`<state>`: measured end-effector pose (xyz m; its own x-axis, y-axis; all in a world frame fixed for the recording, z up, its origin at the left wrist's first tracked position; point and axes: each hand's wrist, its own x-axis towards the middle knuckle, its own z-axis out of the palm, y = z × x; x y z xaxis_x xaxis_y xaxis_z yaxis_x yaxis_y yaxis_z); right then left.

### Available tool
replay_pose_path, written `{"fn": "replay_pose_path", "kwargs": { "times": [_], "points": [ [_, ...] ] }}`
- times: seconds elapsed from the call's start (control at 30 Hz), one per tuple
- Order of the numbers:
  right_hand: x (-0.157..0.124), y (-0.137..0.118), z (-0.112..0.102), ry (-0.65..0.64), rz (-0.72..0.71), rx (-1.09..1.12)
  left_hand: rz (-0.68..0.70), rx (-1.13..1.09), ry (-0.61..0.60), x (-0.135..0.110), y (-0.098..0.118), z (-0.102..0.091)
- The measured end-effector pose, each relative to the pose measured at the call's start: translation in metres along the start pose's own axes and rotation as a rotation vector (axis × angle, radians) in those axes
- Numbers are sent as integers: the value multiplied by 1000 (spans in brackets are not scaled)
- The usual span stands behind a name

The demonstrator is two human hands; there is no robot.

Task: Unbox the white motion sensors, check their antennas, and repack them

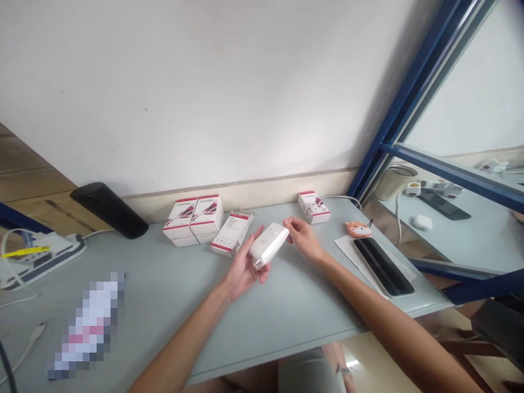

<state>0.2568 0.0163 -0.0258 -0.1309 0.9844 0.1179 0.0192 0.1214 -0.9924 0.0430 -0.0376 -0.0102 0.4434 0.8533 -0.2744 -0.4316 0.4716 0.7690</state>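
My left hand (241, 268) holds a white, rounded rectangular device (268, 244) in a clear plastic wrapper above the desk, its fingers around the lower side. Small markings show on the device's upper face, but its exact kind is unclear. At the far right end, my right hand (302, 238) is closed, thumb and fingertips pinched at the edge of the wrapper. Just behind my left hand lies a white and red carton (232, 233) with one end flap raised.
Strapped white and red boxes (192, 220) stand by the wall, with a single small box (314, 207) farther right. A black cylinder (109, 210), a power strip (45, 256) and a blurred packet (88, 327) lie left. A phone (383, 266) and an orange animal-faced case (359, 229) lie right.
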Motion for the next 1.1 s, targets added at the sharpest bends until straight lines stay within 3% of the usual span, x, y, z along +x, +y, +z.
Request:
{"fn": "replay_pose_path", "kwargs": {
  "times": [0.23,0.33,0.5,0.63,0.73,0.8,1.0,1.1],
  "points": [
    [0,7,-4,5,154,-2,27,-199,-183,-9,4,-6],
    [-1,13,-7,6,186,-1,50,-146,-130,-8,-2,-6],
    [-2,9,-8,94,120,-30,69,-58,-3,4,-18,-7],
    [-5,-2,-8,113,-54,-136,14,-41,33,10,-21,-10],
    [-9,-11,-9,37,-217,-200,-32,-94,34,11,-18,-11],
    [-11,-17,-11,-49,-250,-140,-40,-130,36,11,-16,-12],
    [-13,-24,-18,-327,-142,98,-114,-217,24,12,-16,-18],
    [-12,-19,-18,-330,-89,209,-135,-235,23,13,-16,-19]
  ]
}}
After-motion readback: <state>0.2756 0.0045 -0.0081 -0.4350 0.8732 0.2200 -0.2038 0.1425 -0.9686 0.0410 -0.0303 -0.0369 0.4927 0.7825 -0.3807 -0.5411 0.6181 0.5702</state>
